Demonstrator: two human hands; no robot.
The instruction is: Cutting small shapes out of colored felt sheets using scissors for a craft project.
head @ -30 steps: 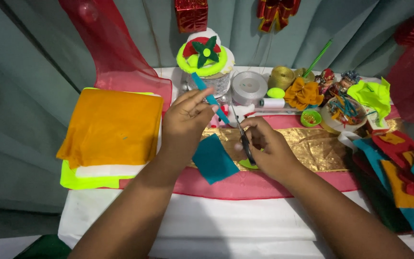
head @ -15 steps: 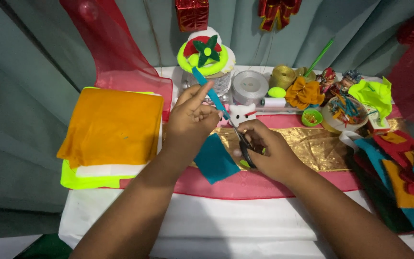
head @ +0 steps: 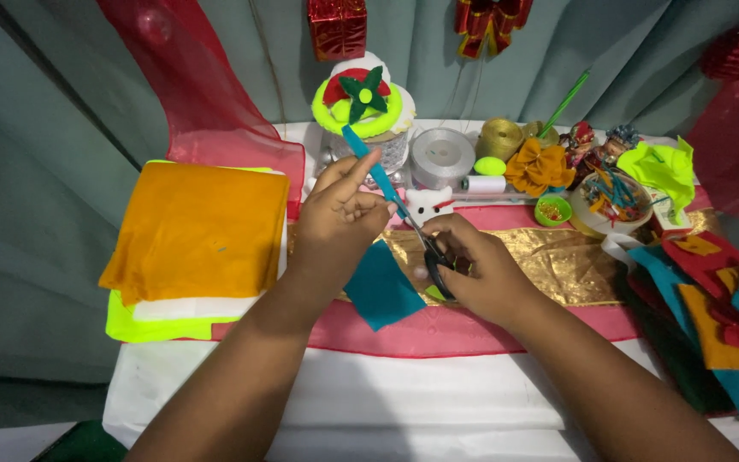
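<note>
- The left hand [head: 339,210] pinches a teal strip [head: 368,164], fingers closed on it, now lifted higher toward the jar [head: 368,120] than a second ago.
- The right hand [head: 476,274] grips scissors [head: 428,248], fingers through the loops, blades meeting the strip just right of the left hand.
- A teal felt piece [head: 380,289] hangs below the left hand; the cut looks to be running along its edge.
- Left of the jar lies folded orange cloth [head: 198,227]; right of it, a ribbon spool [head: 442,156].
</note>
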